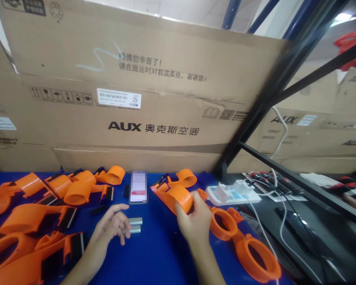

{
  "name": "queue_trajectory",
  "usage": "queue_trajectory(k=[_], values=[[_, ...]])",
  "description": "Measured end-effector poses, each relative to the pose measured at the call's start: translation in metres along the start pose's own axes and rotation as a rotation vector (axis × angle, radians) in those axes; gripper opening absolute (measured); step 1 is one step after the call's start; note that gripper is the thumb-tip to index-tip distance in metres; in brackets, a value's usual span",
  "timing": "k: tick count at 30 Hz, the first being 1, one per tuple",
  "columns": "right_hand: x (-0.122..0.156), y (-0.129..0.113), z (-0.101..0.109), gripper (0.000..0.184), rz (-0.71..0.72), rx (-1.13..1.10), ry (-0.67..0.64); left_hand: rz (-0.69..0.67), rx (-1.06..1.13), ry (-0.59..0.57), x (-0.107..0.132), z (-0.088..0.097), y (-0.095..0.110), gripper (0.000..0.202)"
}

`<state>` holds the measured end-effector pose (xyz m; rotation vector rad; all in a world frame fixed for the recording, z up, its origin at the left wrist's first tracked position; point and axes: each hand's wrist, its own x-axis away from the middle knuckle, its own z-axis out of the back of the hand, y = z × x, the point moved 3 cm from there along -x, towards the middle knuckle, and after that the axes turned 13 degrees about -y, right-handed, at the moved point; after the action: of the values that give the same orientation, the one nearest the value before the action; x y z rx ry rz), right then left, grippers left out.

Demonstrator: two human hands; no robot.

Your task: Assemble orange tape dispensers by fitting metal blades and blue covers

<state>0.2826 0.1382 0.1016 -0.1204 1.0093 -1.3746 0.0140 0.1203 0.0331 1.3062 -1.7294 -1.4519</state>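
My right hand (195,221) grips an orange tape dispenser (178,198) by its ring, thumb in front, with the narrow end pointing up and left. My left hand (114,225) hangs over the blue surface (154,257) with its fingers loosely curled and apart, holding nothing. Its fingertips are close to two short silver-grey bars (135,221); whether they touch cannot be made out. Behind the held dispenser lies another orange tape dispenser (186,178). More orange dispenser parts with rings (224,223) lie right of my right hand.
Several orange tape dispensers (32,215) with dark blades crowd the left side. A phone (139,188) stands at the back before a big cardboard box (154,111). On the right are a white power strip (233,194), cables and a black metal frame (255,107).
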Motion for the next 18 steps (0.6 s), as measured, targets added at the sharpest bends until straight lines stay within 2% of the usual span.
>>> queue_trajectory(k=[6, 11, 15, 18], values=[[-0.001, -0.009, -0.027, 0.041, -0.167, 0.337, -0.249, 0.025, -0.046, 0.015, 0.002, -0.002, 0.003, 0.035], [0.001, -0.014, -0.033, 0.053, -0.193, 0.331, -0.395, 0.029, -0.073, -0.006, -0.001, 0.001, 0.0, 0.039], [0.005, -0.016, -0.033, 0.059, -0.143, 0.316, -0.406, 0.053, -0.093, -0.03, -0.004, 0.003, -0.006, 0.042], [0.006, -0.016, -0.029, 0.056, -0.077, 0.313, -0.385, 0.052, -0.107, 0.005, -0.004, 0.003, -0.009, 0.041]])
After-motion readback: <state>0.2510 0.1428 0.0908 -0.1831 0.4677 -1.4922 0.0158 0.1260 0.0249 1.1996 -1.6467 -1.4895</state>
